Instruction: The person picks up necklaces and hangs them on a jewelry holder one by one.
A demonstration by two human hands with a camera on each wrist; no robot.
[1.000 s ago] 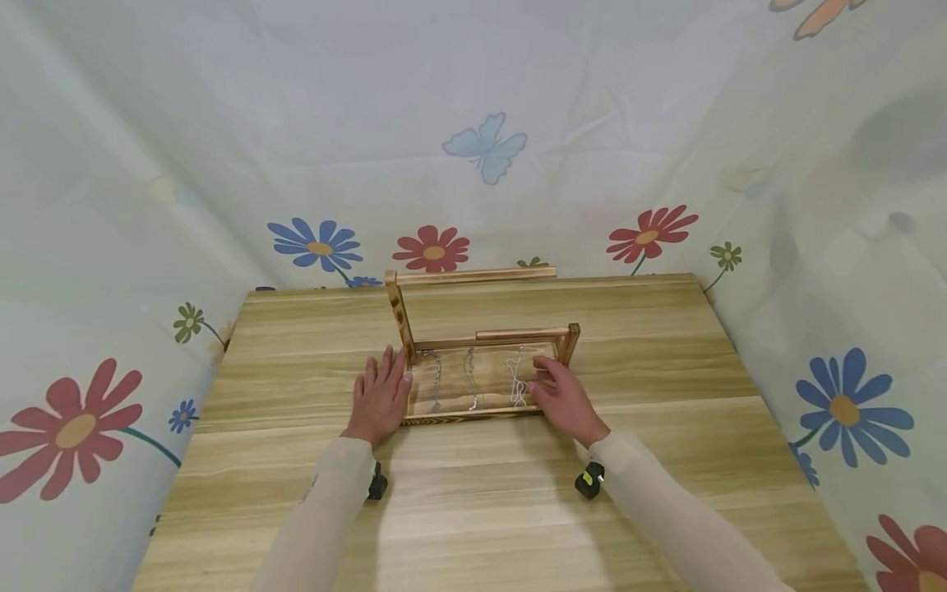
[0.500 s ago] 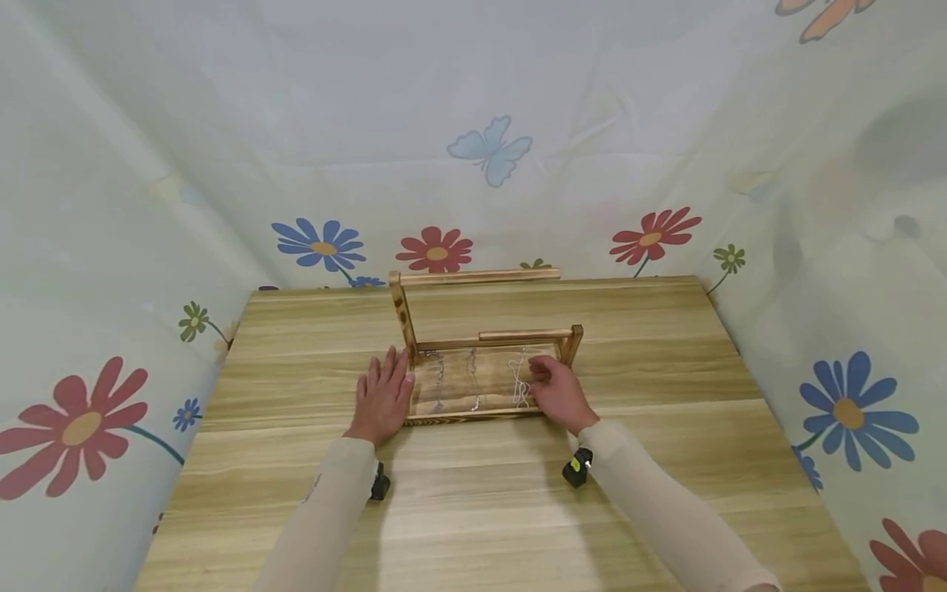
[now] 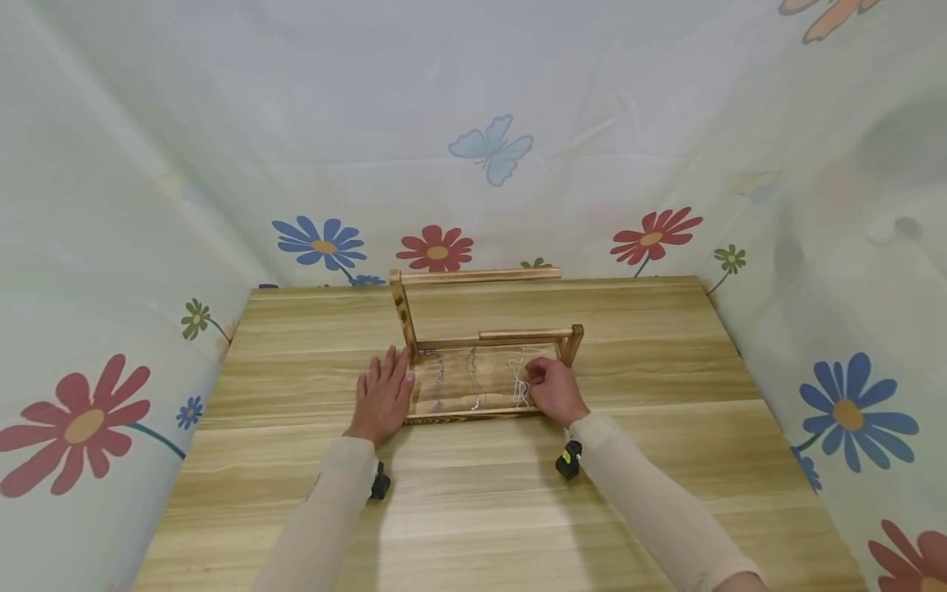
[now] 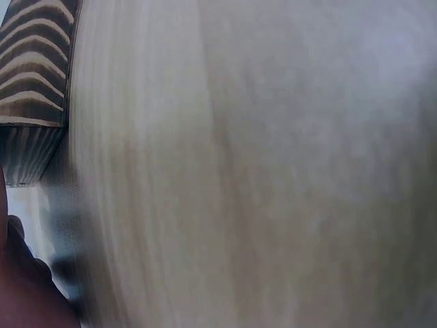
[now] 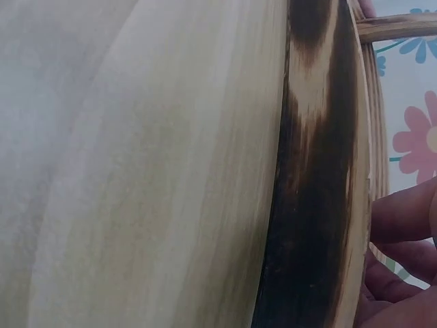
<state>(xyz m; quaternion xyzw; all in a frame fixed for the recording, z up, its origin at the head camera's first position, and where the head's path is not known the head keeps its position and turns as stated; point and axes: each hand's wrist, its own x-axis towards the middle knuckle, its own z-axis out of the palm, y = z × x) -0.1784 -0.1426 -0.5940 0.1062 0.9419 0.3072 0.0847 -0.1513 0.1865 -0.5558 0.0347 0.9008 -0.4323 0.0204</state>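
In the head view a small wooden jewellery stand (image 3: pixel 473 418) has a tray base, a tall left post and a bar on top. Three thin chains lie across the tray: a silver chain (image 3: pixel 440 380) at left, another silver chain (image 3: pixel 473 380) in the middle, and a bunched whitish chain (image 3: pixel 517 382) at right. My left hand (image 3: pixel 381 399) lies flat with straight fingers against the stand's left end. Over the tray's right end, my right hand (image 3: pixel 558 393) has bent fingers close to the bunched chain. Whether they pinch it is hidden by the hand.
The stand rests on a wood-grain table (image 3: pixel 473 501), whose far edge meets a flower-printed cloth wall (image 3: pixel 488 197). A shorter rod (image 3: pixel 528 335) joins a low post (image 3: pixel 573 344) behind my right hand. Each wrist carries a small black camera (image 3: pixel 568 460).
My right hand has shifted slightly left over the tray, and its fingers have drawn closer together beside the bunched chain. The left hand and the stand have stayed put.
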